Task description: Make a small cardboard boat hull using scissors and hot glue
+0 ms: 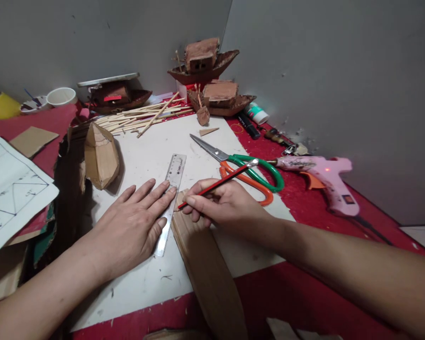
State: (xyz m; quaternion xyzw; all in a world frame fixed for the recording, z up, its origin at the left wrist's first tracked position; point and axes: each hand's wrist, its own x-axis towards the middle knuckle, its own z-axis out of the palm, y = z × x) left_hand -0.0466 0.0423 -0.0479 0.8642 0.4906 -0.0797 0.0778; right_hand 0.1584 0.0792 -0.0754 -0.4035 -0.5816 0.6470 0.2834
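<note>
Under the spread fingers of my left hand (138,219) lies a clear ruler (176,171), pressed down flat. My right hand (230,203) pinches a red-and-black pencil (221,182), its tip down beside the ruler's right edge. Beneath the pencil is a long strip of brown cardboard (207,264), its upper end partly covered by my right fingers and the ruler. Scissors with one green and one orange handle (246,165) rest just beyond my right hand, blades pointing up and left.
A small cardboard boat hull (101,160) stands left of my hands, near a pile of thin wooden sticks (141,118). Brown model boats (219,97) line the back. A pink glue gun (326,172) with a lit light lies right. A drawn paper sheet (14,189) is at left.
</note>
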